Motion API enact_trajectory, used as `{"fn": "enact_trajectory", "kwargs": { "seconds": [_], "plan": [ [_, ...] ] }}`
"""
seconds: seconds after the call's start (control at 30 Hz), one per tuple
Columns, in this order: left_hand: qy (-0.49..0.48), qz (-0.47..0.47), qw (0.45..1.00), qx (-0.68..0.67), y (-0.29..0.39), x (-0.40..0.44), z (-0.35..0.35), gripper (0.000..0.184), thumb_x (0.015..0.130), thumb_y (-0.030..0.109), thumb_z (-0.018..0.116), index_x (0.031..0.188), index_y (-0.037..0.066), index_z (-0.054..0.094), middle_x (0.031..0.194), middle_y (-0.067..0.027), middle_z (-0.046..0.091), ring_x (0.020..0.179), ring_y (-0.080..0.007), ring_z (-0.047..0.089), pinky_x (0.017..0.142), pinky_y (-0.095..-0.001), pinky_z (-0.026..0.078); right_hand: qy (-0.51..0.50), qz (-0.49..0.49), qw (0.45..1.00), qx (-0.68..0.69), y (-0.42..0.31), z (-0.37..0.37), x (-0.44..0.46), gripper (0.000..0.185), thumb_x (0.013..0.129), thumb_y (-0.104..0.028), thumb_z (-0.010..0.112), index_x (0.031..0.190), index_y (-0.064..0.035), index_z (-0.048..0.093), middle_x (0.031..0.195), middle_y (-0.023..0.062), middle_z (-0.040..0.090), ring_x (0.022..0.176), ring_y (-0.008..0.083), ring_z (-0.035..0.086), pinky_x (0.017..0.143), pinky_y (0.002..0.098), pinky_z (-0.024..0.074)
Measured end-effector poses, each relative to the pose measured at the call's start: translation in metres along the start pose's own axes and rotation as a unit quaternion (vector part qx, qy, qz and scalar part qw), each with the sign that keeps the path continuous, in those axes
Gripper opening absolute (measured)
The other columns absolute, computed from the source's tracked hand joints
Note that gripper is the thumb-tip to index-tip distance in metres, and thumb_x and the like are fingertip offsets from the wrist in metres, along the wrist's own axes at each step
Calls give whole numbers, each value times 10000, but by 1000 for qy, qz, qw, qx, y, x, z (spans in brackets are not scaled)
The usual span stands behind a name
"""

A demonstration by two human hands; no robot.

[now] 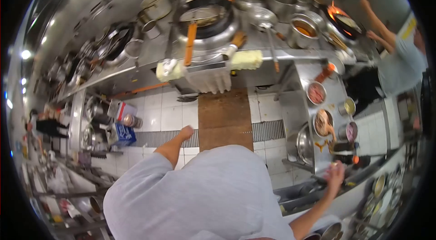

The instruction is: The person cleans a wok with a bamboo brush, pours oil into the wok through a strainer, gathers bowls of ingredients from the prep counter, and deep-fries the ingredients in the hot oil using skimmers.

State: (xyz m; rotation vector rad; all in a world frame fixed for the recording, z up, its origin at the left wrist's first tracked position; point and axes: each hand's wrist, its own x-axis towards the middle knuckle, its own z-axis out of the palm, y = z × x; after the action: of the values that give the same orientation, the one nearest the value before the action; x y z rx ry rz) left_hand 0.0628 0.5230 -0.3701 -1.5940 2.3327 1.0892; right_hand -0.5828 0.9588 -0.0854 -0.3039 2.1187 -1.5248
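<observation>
My left hand (pixel 185 133) hangs over the floor beside the brown mat (pixel 225 120), its fingers curled and too small to make out. To the right, my right hand (pixel 335 174) is raised near the end of the steel side counter (pixel 303 74), with a small pale thing at its fingertips that I cannot identify. Just beyond it lie a dark bottle with a red cap (pixel 355 159) and a bowl (pixel 323 123) with a utensil in it. A bowl of pink meat (pixel 316 92) stands farther up that counter.
Ahead is a stove with a large wok (pixel 204 17), a ladle (pixel 262 17) and pots (pixel 303 29). A co-worker (pixel 399 61) stands at the right by a flaming wok (pixel 343 20). Boxes (pixel 121 134) sit at the left; another person (pixel 50 126) is farther left.
</observation>
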Motion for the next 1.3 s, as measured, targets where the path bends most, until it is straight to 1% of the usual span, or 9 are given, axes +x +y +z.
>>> {"fn": "enact_trajectory", "kwargs": {
  "seconds": [0.03,0.07,0.2,0.27,0.37,0.5,0.57,0.9,1.3],
  "plan": [
    [-44,-246,957,-150,4,-40,-33,202,749,196,638,648,22,621,708,-111,659,680,-282,645,642,-403,537,-51,14,999,12,30,46,6,442,917,-261,563,1323,-112,467,1071,95,603,749,143,607,579,288,540],
    [-70,-25,997,36,-109,-40,-2,113,654,100,719,657,34,627,706,-114,653,751,-281,647,659,-413,537,-123,30,991,51,69,87,8,434,910,-221,557,1319,-111,462,1042,92,613,727,141,604,549,280,525],
    [-136,-226,952,-159,-197,-116,23,368,533,36,806,872,83,672,872,-76,664,807,-262,638,712,-391,550,-192,5,935,-300,307,229,4,591,875,-275,607,1353,20,422,1242,214,561,985,301,593,855,397,499],
    [-172,141,972,78,-211,-146,33,433,540,44,805,945,85,658,929,-71,651,823,-253,636,714,-384,557,-147,-73,894,-418,348,283,-53,680,869,-312,608,1373,72,360,1354,271,464,1213,399,479,1021,479,381],
    [-104,-352,872,-324,-120,-161,22,295,774,172,705,1046,108,611,926,-78,645,783,-246,658,617,-423,571,-156,14,869,-469,365,304,-87,699,874,-288,598,1409,51,301,1339,262,479,1211,414,478,1006,496,395],
    [-123,-208,916,-320,-98,-124,17,288,848,216,630,1112,116,578,851,-105,660,693,-225,662,508,-382,555,-95,51,905,-412,379,305,-64,735,881,-257,583,1457,23,222,1321,250,498,1209,433,476,985,519,414],
    [-73,-153,918,-359,-100,-101,6,288,849,202,621,1104,75,577,773,-90,646,613,-194,637,460,-337,525,-89,373,913,-138,273,336,-48,796,872,-223,585,1507,-110,118,1257,204,534,1075,372,549,847,547,486],
    [251,-229,858,-386,-131,-98,-73,304,822,290,623,1051,90,627,685,-95,649,542,-197,614,508,-355,510,-341,309,882,96,109,606,126,718,956,-439,475,1501,-121,131,1510,173,235,1331,411,362,1034,567,380],
    [176,-479,687,-517,-63,-219,48,302,810,260,624,1081,129,593,744,-91,612,676,-217,635,552,-430,557,-486,366,771,188,89,813,182,207,880,-180,580,1009,-19,566,949,93,664,836,258,650,784,424,557]
  ]
}}
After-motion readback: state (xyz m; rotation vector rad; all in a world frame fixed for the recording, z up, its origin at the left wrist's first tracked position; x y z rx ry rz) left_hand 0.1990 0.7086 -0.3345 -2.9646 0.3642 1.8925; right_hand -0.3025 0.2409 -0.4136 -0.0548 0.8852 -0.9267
